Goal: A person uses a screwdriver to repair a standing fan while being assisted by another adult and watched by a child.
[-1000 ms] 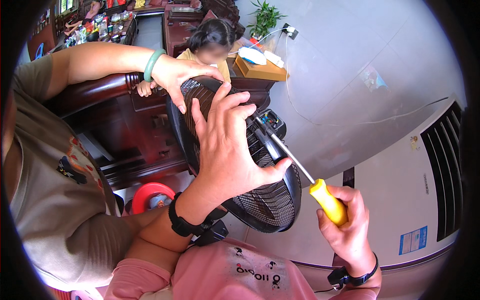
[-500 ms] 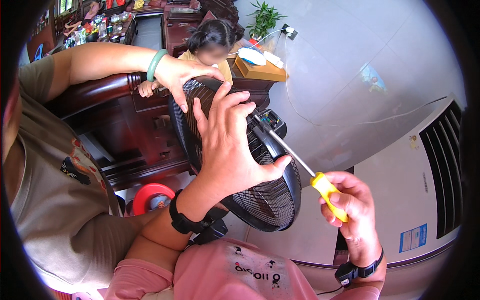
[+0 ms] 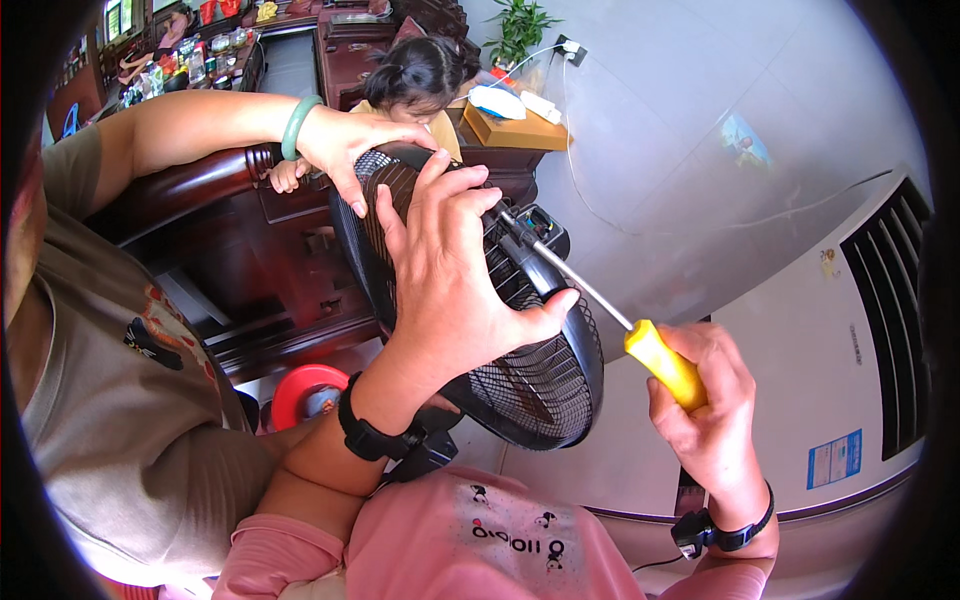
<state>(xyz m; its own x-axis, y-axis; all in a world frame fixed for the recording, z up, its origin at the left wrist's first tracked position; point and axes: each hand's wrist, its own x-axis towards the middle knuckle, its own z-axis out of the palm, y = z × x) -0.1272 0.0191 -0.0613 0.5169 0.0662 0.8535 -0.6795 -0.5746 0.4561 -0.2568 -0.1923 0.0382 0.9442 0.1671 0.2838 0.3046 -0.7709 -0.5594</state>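
Holding a black electric fan (image 3: pixel 520 385) between us and the floor, we find our left hand (image 3: pixel 450 275) laid flat over the rear of its wire grille, fingers (image 3: pixel 440 195) spread wide and curled over the motor housing, thumb stretched out along the grille's rim. Our right hand (image 3: pixel 705 395) is wrapped about the yellow handle of a screwdriver (image 3: pixel 620 320), fingers closed tight together around it. We note that the steel shaft runs up and to the left from the handle, and its tip meets the back of the fan's motor housing just beside our left fingertips; the exact point of contact is hidden behind them. The fan itself sits tilted, grille facing down and to the right, near the middle of the view, in front of a dark wooden cabinet (image 3: pixel 270 260).

We record a second person's hand (image 3: pixel 345 150), with a green bangle (image 3: pixel 298 127) at the wrist, resting on the top edge of the fan's grille. A small child (image 3: pixel 420 75) stands behind the fan. A red round object (image 3: pixel 305 390) lies low beside the cabinet. A white standing air conditioner (image 3: pixel 860 340) fills the right side, and a potted plant (image 3: pixel 520 25) stands at the far wall.
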